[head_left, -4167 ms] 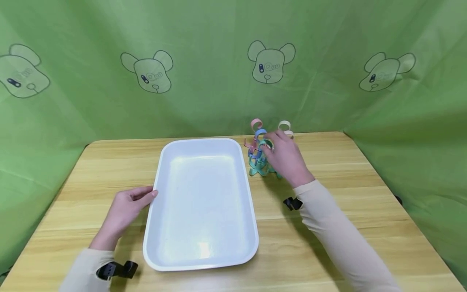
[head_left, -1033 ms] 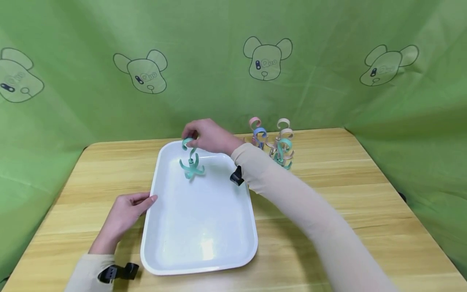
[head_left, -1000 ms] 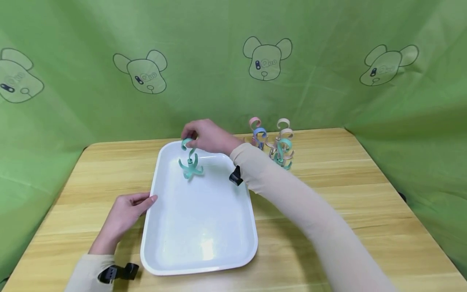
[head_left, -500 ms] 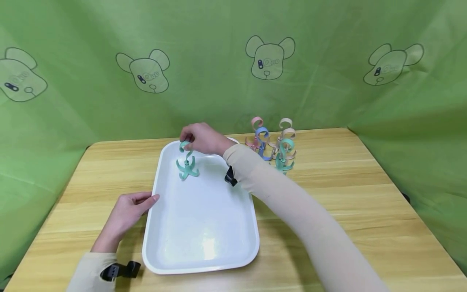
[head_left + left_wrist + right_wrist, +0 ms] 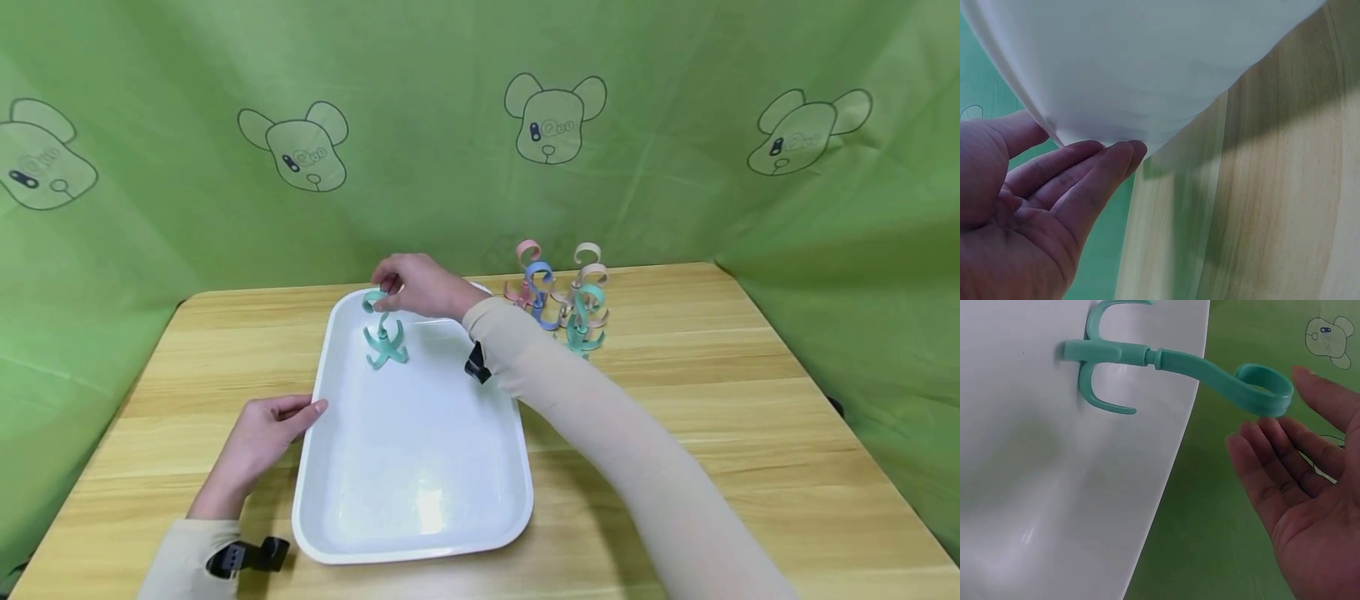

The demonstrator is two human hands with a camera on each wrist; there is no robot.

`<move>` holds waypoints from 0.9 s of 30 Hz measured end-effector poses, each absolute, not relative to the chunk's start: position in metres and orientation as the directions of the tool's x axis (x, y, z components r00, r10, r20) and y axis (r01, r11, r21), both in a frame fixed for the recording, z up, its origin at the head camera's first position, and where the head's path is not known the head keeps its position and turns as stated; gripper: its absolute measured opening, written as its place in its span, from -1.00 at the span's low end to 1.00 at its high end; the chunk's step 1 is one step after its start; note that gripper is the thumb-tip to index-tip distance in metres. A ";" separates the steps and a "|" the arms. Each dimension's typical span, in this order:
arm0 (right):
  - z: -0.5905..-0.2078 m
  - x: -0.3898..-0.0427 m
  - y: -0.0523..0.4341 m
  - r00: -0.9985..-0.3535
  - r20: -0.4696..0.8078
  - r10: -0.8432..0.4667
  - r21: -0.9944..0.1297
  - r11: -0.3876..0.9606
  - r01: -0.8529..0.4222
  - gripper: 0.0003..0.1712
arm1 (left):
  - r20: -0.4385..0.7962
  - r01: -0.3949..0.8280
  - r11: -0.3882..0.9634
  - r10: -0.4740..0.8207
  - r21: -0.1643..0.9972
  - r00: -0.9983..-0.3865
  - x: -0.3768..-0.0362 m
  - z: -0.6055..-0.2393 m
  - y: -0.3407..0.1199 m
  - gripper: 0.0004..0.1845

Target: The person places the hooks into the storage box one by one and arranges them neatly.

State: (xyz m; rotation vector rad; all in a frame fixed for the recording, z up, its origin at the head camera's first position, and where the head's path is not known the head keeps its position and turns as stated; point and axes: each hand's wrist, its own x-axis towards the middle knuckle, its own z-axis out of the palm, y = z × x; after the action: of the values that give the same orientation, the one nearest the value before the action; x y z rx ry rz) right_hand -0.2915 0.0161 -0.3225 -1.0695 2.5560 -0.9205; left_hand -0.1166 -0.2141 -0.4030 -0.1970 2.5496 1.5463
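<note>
A teal plastic hook [image 5: 384, 337] with a curled top and clawed foot stands upright in the far left part of the white tray [image 5: 420, 500]. My right hand [image 5: 384, 290] hovers at its curled top. In the right wrist view the hook [image 5: 1179, 362] stands on the tray floor [image 5: 1022, 487], and the right hand [image 5: 1277, 424] has straight, spread fingers just beside the loop, not curled round it. My left hand [image 5: 300, 410] lies flat on the table, its fingertips [image 5: 1110, 153] against the tray's left rim [image 5: 1147, 62].
Several more hooks stand together on the wooden table right of the tray's far corner: a pink one [image 5: 527, 254], a blue one [image 5: 538, 287], a beige one [image 5: 588, 262] and a teal one [image 5: 583, 321]. Green cloth walls enclose the table on three sides.
The right hand carried a teal hook from the cluster to the tray, set it down at the far left, and its fingers have loosened. The left hand stayed at the rim.
</note>
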 end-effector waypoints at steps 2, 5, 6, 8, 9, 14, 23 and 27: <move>-0.322 -0.291 0.020 -0.717 0.058 -0.695 -0.646 0.521 -0.557 -0.57 | -0.199 -0.192 0.461 -0.034 0.866 -0.979 -0.117 -0.403 -0.214 -0.42; -0.318 -0.289 0.027 -0.735 0.091 -0.672 -0.684 0.494 -0.536 -0.59 | -0.203 -0.195 0.463 -0.034 0.864 -0.979 -0.117 -0.403 -0.214 -0.43; -0.317 -0.288 0.030 -0.741 0.100 -0.664 -0.693 0.488 -0.531 -0.59 | -0.205 -0.197 0.465 -0.034 0.863 -0.978 -0.117 -0.403 -0.214 -0.43; -0.313 -0.286 0.036 -0.751 0.115 -0.650 -0.708 0.477 -0.521 -0.60 | -0.207 -0.199 0.466 -0.035 0.862 -0.978 -0.117 -0.404 -0.214 -0.43; -0.310 -0.285 0.040 -0.756 0.120 -0.644 -0.711 0.476 -0.518 -0.61 | -0.208 -0.199 0.468 -0.035 0.861 -0.978 -0.117 -0.404 -0.214 -0.42; -0.300 -0.278 0.062 -0.776 0.142 -0.615 -0.712 0.481 -0.512 -0.69 | -0.207 -0.199 0.468 -0.035 0.861 -0.978 -0.117 -0.404 -0.215 -0.42; -0.288 -0.267 0.106 -0.794 0.234 -0.560 -0.715 0.454 -0.531 -0.72 | -0.217 -0.200 0.478 -0.019 0.856 -0.976 -0.117 -0.400 -0.216 -0.40; -0.284 -0.261 0.126 -0.825 0.213 -0.524 -0.714 0.493 -0.497 -0.72 | -0.221 -0.202 0.478 -0.018 0.855 -0.975 -0.118 -0.401 -0.216 -0.39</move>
State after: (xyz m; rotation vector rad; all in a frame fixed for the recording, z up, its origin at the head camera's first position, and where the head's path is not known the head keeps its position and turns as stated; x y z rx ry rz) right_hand -0.2607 0.1261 -0.2836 -0.9186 2.6867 -1.2672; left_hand -0.1181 -0.2156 -0.4011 -0.1917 2.5404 1.5063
